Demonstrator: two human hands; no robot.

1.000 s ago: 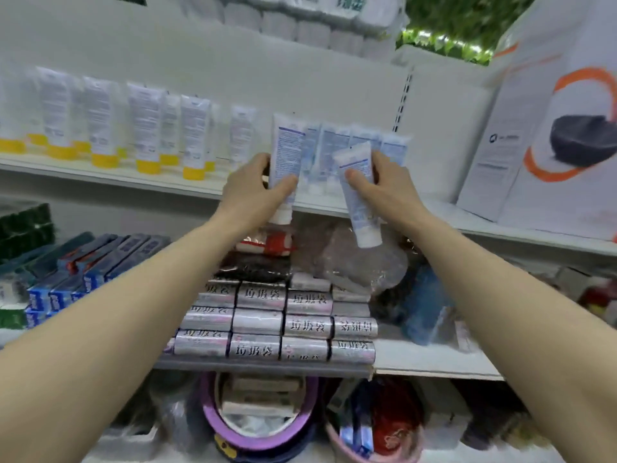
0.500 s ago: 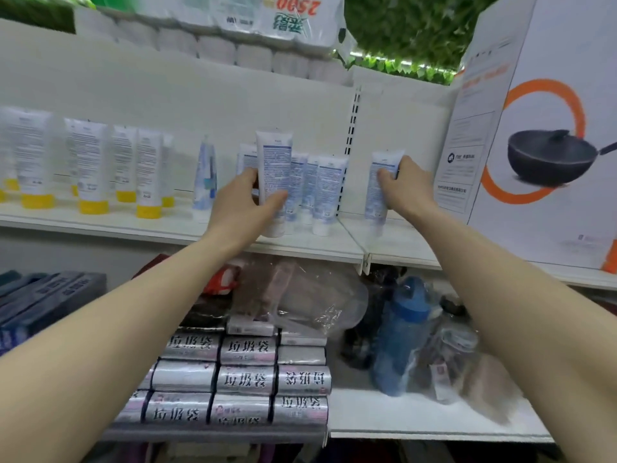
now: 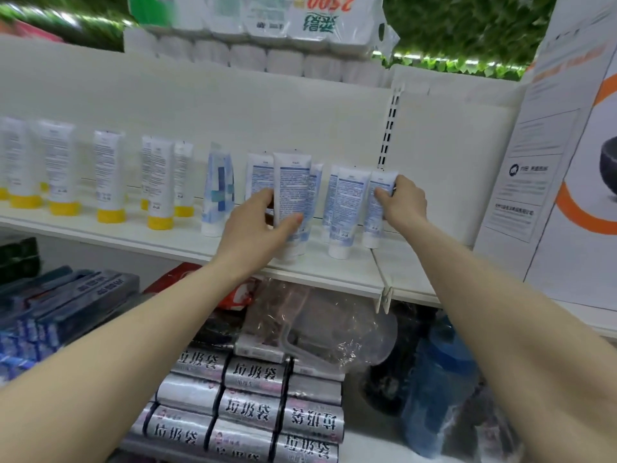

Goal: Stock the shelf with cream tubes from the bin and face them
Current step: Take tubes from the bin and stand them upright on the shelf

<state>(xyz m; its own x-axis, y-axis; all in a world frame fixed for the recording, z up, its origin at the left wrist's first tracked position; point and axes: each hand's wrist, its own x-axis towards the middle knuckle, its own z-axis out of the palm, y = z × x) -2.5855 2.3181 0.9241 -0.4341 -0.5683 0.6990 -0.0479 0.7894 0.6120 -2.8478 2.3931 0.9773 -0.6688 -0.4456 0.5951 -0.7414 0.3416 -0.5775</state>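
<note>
- The left hand [image 3: 255, 225] has its grip wrapped round one cream tube [image 3: 291, 202], thumb across the printed face, cap down and just above or touching the shelf [image 3: 187, 243]; which of the two cannot be told.
- The right hand [image 3: 402, 200] pinches a second tube [image 3: 375, 208] at its upper edge; this one stands cap down at the right end of the blue-and-white row [image 3: 344, 208], just left of the slotted upright [image 3: 389, 128].
- The bin is not in view.
- To do this step well, I would set each cap flat on the shelf before letting go, since these tubes look top-heavy and a tilted one could knock its neighbours.
- Both held tubes show small print rather than a brand panel, so facing likely calls for a turn about the long axis.
- Bring both level with the tubes left of the upright, close to the shelf's front edge, then ease the fingers away sideways.
</note>
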